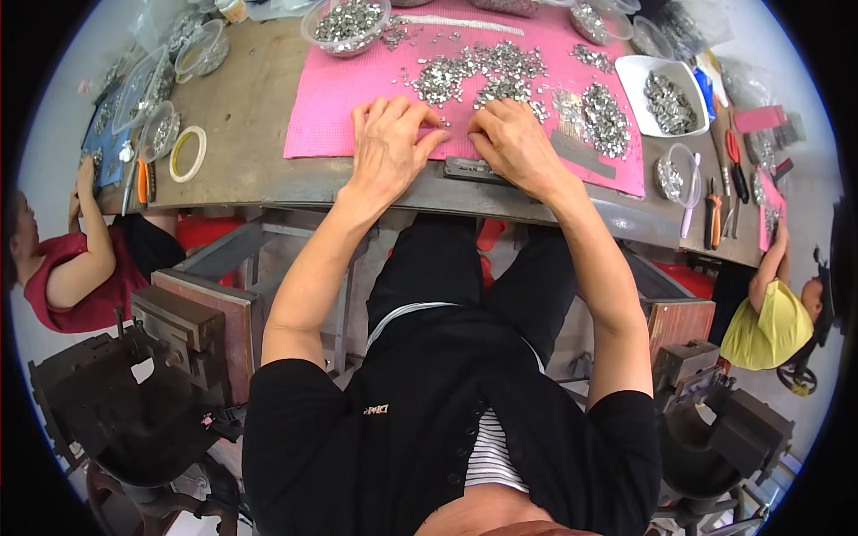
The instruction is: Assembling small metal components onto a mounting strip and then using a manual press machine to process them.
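Over the near part of a pink mat (323, 107), my left hand (389, 147) curls with thumb and forefinger drawn close. Across from it my right hand (520, 147) bends its fingers in a pinch, its tips pointing toward the left ones. Whatever either hand grips is too small or hidden to make out. A dark metal block (462, 169) lies at the table's front edge, partly beneath my right hand. Just beyond my fingertips spreads a loose pile of small silvery metal pieces (483, 64). Another heap of metal pieces (606, 121) and a flat grey strip (581, 154) lie right of my right hand.
Round tubs of metal parts (345, 46) and a white tray (632, 85) border the mat. A tape roll (176, 154) lies left; orange-handled pliers (712, 214) lie right. Co-workers in a red top (76, 277) and a yellow top (764, 326) sit at either side.
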### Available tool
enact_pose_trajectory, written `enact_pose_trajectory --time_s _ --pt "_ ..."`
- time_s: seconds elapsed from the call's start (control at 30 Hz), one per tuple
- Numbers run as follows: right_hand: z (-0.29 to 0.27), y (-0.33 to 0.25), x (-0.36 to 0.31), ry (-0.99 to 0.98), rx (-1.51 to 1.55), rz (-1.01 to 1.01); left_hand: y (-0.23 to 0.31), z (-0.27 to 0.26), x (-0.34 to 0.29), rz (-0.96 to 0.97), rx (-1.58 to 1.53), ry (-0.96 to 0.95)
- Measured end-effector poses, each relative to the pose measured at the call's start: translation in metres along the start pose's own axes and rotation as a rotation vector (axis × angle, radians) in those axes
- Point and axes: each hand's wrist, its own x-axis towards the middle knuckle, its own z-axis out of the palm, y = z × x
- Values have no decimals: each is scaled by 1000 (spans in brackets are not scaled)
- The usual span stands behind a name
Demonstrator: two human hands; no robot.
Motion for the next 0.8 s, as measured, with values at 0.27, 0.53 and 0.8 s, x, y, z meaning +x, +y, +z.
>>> enact_pose_trajectory --time_s 0.27,0.53,0.8 --pt "-29 -19 -32 68 380 253 -14 -6 4 -48 51 44" --pt "-26 -30 -54 108 307 263 -7 1 0 -35 98 61" --pt "-19 -34 -55 156 262 242 2 12 -2 -57 97 99"
